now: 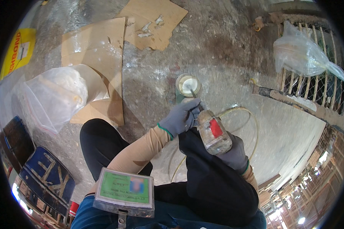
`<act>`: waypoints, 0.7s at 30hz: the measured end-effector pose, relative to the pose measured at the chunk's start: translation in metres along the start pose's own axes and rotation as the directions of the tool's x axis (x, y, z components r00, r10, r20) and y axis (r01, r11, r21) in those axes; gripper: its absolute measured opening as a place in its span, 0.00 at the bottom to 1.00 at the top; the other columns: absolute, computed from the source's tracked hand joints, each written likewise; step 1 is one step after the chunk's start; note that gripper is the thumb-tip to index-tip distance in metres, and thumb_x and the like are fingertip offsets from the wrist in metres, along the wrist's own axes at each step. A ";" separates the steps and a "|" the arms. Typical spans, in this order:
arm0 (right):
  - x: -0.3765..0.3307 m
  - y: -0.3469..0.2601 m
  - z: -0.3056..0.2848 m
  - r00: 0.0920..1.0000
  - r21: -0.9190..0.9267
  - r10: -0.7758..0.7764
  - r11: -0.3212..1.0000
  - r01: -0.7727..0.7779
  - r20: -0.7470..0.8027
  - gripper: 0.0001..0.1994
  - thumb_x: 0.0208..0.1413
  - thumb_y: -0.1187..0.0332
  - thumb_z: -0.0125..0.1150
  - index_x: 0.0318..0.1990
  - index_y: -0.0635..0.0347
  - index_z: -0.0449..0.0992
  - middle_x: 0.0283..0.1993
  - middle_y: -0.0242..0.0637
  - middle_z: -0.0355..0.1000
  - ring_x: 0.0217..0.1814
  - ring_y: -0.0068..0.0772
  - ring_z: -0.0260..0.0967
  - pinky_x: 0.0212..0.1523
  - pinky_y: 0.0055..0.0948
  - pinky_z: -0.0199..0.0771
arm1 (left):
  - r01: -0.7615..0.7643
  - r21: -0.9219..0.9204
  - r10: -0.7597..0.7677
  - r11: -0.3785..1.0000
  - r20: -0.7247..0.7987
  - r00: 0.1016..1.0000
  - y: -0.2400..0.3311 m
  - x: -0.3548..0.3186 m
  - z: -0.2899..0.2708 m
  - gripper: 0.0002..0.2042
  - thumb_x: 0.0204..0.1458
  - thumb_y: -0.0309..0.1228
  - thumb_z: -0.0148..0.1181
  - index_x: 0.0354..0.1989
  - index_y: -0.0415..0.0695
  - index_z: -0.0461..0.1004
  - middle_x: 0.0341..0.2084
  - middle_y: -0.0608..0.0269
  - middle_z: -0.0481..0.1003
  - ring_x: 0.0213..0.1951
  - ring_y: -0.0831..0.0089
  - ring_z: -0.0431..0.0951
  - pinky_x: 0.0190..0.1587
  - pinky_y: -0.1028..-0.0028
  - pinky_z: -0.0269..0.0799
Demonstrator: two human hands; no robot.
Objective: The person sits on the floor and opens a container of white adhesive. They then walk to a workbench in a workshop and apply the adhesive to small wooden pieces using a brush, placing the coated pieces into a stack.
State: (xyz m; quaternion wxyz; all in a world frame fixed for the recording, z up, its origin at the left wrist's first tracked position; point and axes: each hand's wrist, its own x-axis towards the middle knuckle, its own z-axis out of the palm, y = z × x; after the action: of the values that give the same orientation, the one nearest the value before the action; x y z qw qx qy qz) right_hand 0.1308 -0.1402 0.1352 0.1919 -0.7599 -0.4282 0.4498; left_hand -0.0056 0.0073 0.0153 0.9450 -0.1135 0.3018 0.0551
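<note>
Drill (pixel 213 131), centre over the knees, bit down in a small tub (pixel 188 85): heavy, rigid, grimy-slick; left hand (pixel 180 117) wraps its nose, right hand (pixel 235 152) closed under its rear body.

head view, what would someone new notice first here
At centre, two grey-gloved hands grip a grimy power drill with a red patch: the left hand near its front, the right hand at its rear. Its shaft dips into a small round tub of white paste on the concrete floor. To the left lie cardboard sheets and a clear bag of white powder; a green badge hangs at the lower edge.
</note>
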 end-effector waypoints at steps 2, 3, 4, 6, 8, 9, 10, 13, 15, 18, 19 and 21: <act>-0.005 0.004 0.001 0.999 0.007 -0.007 1.000 0.007 -0.034 0.25 0.38 0.58 0.72 0.43 0.59 0.71 0.30 0.43 0.75 0.32 0.50 0.75 0.33 0.41 0.73 | 0.043 -0.062 -0.046 0.997 -0.054 0.997 -0.003 0.000 0.003 0.09 0.61 0.35 0.49 0.37 0.41 0.70 0.29 0.63 0.76 0.33 0.72 0.78 0.36 0.71 0.78; -0.008 0.005 0.001 1.000 0.040 -0.003 0.999 0.004 -0.030 0.25 0.38 0.58 0.73 0.43 0.59 0.71 0.31 0.43 0.75 0.33 0.50 0.75 0.33 0.40 0.74 | 0.036 -0.035 -0.038 0.999 -0.048 0.998 -0.005 0.000 0.005 0.10 0.61 0.35 0.50 0.36 0.41 0.71 0.28 0.64 0.75 0.31 0.74 0.78 0.34 0.72 0.77; -0.010 0.007 0.000 1.000 0.073 0.001 0.997 0.000 -0.024 0.25 0.38 0.59 0.73 0.44 0.60 0.71 0.32 0.43 0.75 0.33 0.50 0.75 0.34 0.40 0.74 | 0.029 -0.008 -0.029 1.000 -0.043 0.999 -0.006 0.000 0.008 0.10 0.61 0.35 0.50 0.35 0.41 0.72 0.27 0.65 0.75 0.30 0.75 0.77 0.33 0.74 0.76; -0.013 0.009 -0.002 1.000 0.114 0.012 0.993 -0.011 -0.012 0.25 0.38 0.62 0.74 0.44 0.62 0.72 0.34 0.42 0.76 0.35 0.43 0.76 0.35 0.37 0.75 | 0.005 0.029 -0.004 1.000 -0.035 0.999 -0.010 0.000 0.010 0.11 0.61 0.35 0.51 0.34 0.40 0.73 0.24 0.67 0.73 0.27 0.78 0.75 0.29 0.77 0.73; -0.014 0.010 -0.004 1.000 0.130 0.026 0.991 -0.026 0.000 0.23 0.38 0.67 0.75 0.43 0.65 0.74 0.38 0.38 0.77 0.38 0.32 0.77 0.38 0.31 0.75 | -0.027 0.051 0.029 0.998 -0.031 0.999 -0.012 0.002 0.009 0.11 0.60 0.35 0.52 0.33 0.40 0.73 0.22 0.69 0.72 0.24 0.80 0.73 0.26 0.79 0.69; -0.016 0.012 -0.003 1.000 0.099 -0.009 0.995 0.011 -0.029 0.23 0.38 0.67 0.76 0.43 0.65 0.74 0.38 0.38 0.76 0.38 0.30 0.77 0.37 0.31 0.75 | -0.020 0.056 0.019 0.998 0.013 1.000 -0.010 0.002 0.007 0.09 0.60 0.34 0.52 0.35 0.40 0.73 0.24 0.67 0.73 0.26 0.80 0.74 0.29 0.79 0.71; -0.017 0.013 0.000 0.997 0.067 -0.044 0.997 0.048 -0.056 0.24 0.38 0.66 0.76 0.43 0.65 0.73 0.38 0.37 0.76 0.38 0.29 0.76 0.37 0.31 0.75 | -0.013 0.061 0.010 0.998 0.056 0.998 -0.007 0.001 0.004 0.08 0.60 0.33 0.52 0.37 0.41 0.72 0.27 0.66 0.74 0.29 0.79 0.75 0.33 0.79 0.73; -0.017 0.013 0.003 0.970 -0.081 -0.185 0.981 0.174 -0.157 0.25 0.38 0.64 0.77 0.43 0.64 0.72 0.38 0.36 0.75 0.38 0.28 0.76 0.36 0.31 0.75 | -0.020 0.094 0.015 0.995 0.047 0.999 -0.005 0.001 0.005 0.08 0.60 0.32 0.52 0.39 0.41 0.72 0.31 0.65 0.75 0.31 0.79 0.76 0.37 0.79 0.74; -0.015 0.011 0.003 0.972 -0.071 -0.166 0.985 0.156 -0.167 0.25 0.37 0.64 0.77 0.43 0.64 0.72 0.38 0.36 0.75 0.38 0.29 0.76 0.36 0.31 0.75 | -0.026 0.102 0.023 0.994 0.033 0.999 -0.003 0.001 0.007 0.08 0.60 0.32 0.52 0.39 0.41 0.72 0.31 0.65 0.75 0.31 0.79 0.75 0.37 0.79 0.74; -0.008 0.011 0.001 0.995 0.073 -0.035 0.996 0.042 -0.090 0.25 0.38 0.65 0.76 0.45 0.64 0.72 0.41 0.38 0.76 0.39 0.31 0.76 0.36 0.31 0.75 | -0.027 0.110 0.024 0.994 0.028 0.999 0.001 0.001 0.009 0.08 0.60 0.33 0.52 0.39 0.41 0.72 0.30 0.66 0.74 0.32 0.80 0.74 0.38 0.79 0.73; -0.006 0.014 0.001 0.996 0.081 -0.048 0.995 0.054 -0.074 0.25 0.39 0.65 0.75 0.45 0.64 0.72 0.41 0.38 0.76 0.39 0.32 0.76 0.37 0.30 0.76 | -0.028 0.130 0.028 0.991 0.000 1.000 0.001 0.001 0.013 0.08 0.60 0.33 0.52 0.38 0.40 0.72 0.30 0.67 0.74 0.31 0.80 0.74 0.38 0.79 0.73; -0.004 0.019 0.003 0.997 0.059 -0.066 0.996 0.068 -0.032 0.24 0.40 0.67 0.74 0.46 0.63 0.72 0.44 0.40 0.75 0.40 0.33 0.76 0.38 0.30 0.76 | -0.044 0.141 0.048 0.989 -0.028 0.998 0.002 0.001 0.018 0.08 0.61 0.32 0.52 0.39 0.40 0.72 0.29 0.67 0.73 0.32 0.80 0.74 0.38 0.79 0.72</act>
State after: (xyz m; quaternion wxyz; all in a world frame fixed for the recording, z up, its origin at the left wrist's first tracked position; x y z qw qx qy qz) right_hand 0.1369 -0.1543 0.1223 0.2360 -0.7456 -0.4367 0.4446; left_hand 0.0049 0.0139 0.0289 0.9443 -0.0407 0.3223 0.0536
